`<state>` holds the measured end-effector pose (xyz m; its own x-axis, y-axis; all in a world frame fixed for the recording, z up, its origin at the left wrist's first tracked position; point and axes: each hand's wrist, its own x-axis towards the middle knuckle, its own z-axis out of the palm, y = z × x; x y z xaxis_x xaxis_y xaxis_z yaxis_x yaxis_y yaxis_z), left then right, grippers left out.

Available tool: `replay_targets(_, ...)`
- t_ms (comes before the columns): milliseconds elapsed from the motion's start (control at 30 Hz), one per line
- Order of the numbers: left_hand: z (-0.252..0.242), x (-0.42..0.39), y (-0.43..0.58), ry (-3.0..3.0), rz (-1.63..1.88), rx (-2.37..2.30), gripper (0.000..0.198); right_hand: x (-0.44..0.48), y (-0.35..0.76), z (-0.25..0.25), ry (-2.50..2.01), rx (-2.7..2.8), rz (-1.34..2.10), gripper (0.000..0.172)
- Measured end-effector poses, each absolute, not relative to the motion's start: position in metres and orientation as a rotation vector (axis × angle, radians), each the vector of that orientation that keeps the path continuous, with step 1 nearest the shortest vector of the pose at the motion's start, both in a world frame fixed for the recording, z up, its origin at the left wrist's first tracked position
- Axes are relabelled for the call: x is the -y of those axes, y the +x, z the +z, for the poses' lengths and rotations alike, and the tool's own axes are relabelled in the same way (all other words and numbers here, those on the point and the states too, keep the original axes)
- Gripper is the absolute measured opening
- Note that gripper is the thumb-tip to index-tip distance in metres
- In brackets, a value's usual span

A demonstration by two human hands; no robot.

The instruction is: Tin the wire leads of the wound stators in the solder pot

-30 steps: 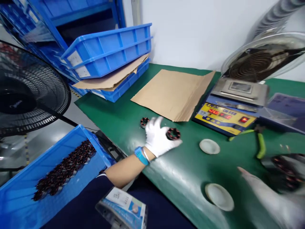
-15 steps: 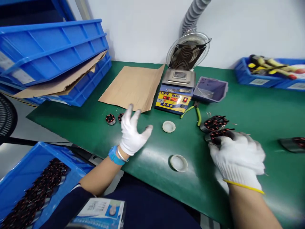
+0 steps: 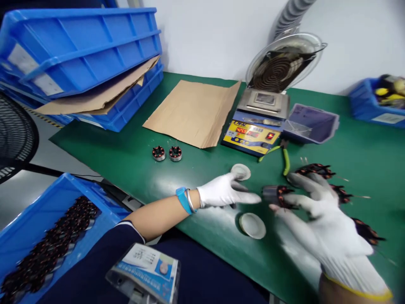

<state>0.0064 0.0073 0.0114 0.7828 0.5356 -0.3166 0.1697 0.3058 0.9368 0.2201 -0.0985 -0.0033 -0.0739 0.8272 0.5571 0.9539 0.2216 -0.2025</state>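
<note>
My right hand (image 3: 319,215), in a white glove, grips a motor stator (image 3: 272,195) with copper windings between thumb and fingers, tilted on its side above the table. More stators (image 3: 316,170) with thin wire ends lie behind and beside that hand. My left hand (image 3: 226,192), gloved too, is open with its fingers stretched toward the held stator, apart from it. Next to the left hand are two small round white dishes, one behind (image 3: 241,172) and one in front (image 3: 252,225). Two stators (image 3: 167,153) stand side by side at the left of the table.
A yellow-fronted heating unit (image 3: 251,136) with a digital display stands at the back, beside a purple tray (image 3: 311,122) and green-handled cutters (image 3: 285,160). Brown cardboard (image 3: 193,112) lies left of it. Blue crates (image 3: 85,46) are stacked left; a blue bin (image 3: 104,207) holds many stators.
My left hand has moved right, away from the two left stators to the dishes. My right hand has brought a stator leftward from the group. The view has turned left.
</note>
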Motion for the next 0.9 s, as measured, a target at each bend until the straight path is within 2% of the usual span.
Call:
replay_targets(33,0.013,-0.009,0.004,1.210,0.167,-0.557,0.077,0.095,0.208,0.004,-1.512,1.991,-0.169,0.029)
replay_targets(100,0.015,-0.010,0.000,1.147,0.072,-0.419,0.060,0.090,0.182,0.018,-1.377,2.093,-0.060,0.022)
replay_targets(167,0.015,-0.011,-0.002,1.097,0.134,-0.458,0.044,0.084,0.161,0.030,-1.325,2.072,-0.177,0.019)
replay_targets(267,0.012,-0.010,-0.001,1.000,0.372,-0.603,0.040,0.080,0.143,0.039,-1.212,2.062,-0.473,0.026)
replay_targets(400,0.012,-0.008,0.002,0.980,0.573,-0.636,0.036,0.078,0.140,0.041,-1.134,2.149,-0.581,0.025)
replay_targets(467,0.011,-0.008,0.002,0.924,0.578,-0.625,0.042,0.076,0.142,0.040,-1.170,2.136,-0.560,0.023)
replay_targets(633,0.011,-0.011,0.002,0.535,0.507,-0.463,0.083,0.070,0.151,0.041,-1.293,1.997,-0.446,0.013)
replay_targets(700,0.013,-0.011,0.001,0.481,0.530,-0.449,0.085,0.067,0.151,0.042,-1.353,1.948,-0.401,0.008)
replay_targets(800,0.019,-0.012,-0.003,0.399,0.550,-0.444,0.077,0.067,0.149,0.043,-1.381,1.887,-0.327,0.003)
replay_targets(900,0.026,-0.020,-0.010,0.304,0.578,-0.345,0.077,0.068,0.146,0.049,-1.384,1.835,-0.186,0.004)
